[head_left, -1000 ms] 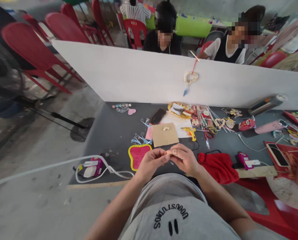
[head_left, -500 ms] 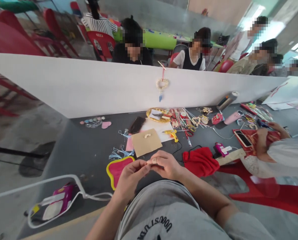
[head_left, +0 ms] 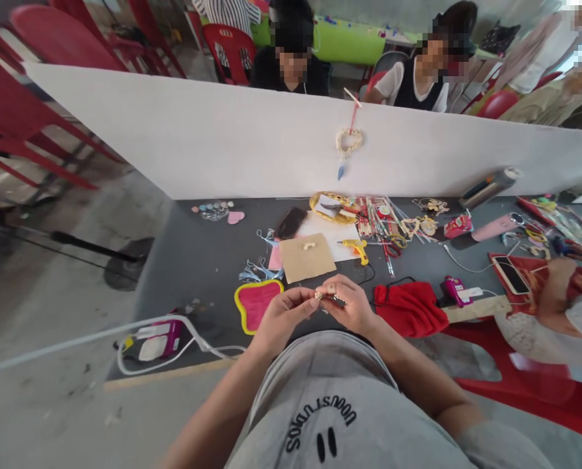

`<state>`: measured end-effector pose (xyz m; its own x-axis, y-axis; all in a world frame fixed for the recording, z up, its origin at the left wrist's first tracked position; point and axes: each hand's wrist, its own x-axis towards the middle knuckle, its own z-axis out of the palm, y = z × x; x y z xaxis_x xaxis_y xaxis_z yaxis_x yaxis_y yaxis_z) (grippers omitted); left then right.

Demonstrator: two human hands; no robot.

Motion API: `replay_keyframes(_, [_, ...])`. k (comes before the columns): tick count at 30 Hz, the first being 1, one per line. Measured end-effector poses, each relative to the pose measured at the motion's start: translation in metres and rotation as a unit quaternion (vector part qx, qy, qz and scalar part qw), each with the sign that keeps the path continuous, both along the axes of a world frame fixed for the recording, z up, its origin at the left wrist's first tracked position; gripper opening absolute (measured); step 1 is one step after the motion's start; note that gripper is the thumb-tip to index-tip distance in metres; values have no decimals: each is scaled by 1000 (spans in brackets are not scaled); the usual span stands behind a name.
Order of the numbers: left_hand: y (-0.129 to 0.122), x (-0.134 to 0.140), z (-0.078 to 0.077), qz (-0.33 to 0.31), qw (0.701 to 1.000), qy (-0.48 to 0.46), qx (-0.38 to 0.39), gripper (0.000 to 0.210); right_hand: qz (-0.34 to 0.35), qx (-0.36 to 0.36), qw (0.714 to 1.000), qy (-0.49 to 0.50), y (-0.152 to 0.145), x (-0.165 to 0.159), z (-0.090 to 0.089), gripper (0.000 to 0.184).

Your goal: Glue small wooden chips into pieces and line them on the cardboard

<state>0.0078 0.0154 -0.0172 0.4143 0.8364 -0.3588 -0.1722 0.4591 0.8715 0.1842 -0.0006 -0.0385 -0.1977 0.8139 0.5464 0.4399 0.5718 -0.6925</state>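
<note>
Between left hand [head_left: 280, 319] and right hand [head_left: 350, 306] in the head view, small pale beads [head_left: 319, 296] are pinched by both, partly hidden; just beyond the grip, brown card [head_left: 303, 264] is laid. Through a slackened pinch, the beads could be dropped.

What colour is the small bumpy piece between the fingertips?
The small bumpy piece looks pale cream, clearest in the head view.
</note>
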Motion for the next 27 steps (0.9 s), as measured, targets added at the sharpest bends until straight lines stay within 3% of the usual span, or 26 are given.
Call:
replay_keyframes(4, [2, -1, -3, -1, 1000, 21, 7, 31, 8, 1, 1000, -18, 1, 1, -3, 13])
replay_keyframes(11, [5, -6, -9, -28, 999, 23, 2, 32, 37, -64, 997, 14, 2, 4, 2, 16])
replay_keyframes(19, [6, -6, -13, -30, 999, 0, -18, 40, 29, -18, 999, -22, 4, 5, 4, 14])
replay_keyframes(27, [6, -3, -8, -11, 1000, 14, -19, 35, 8, 13, 999, -40, 4, 4, 0, 17])
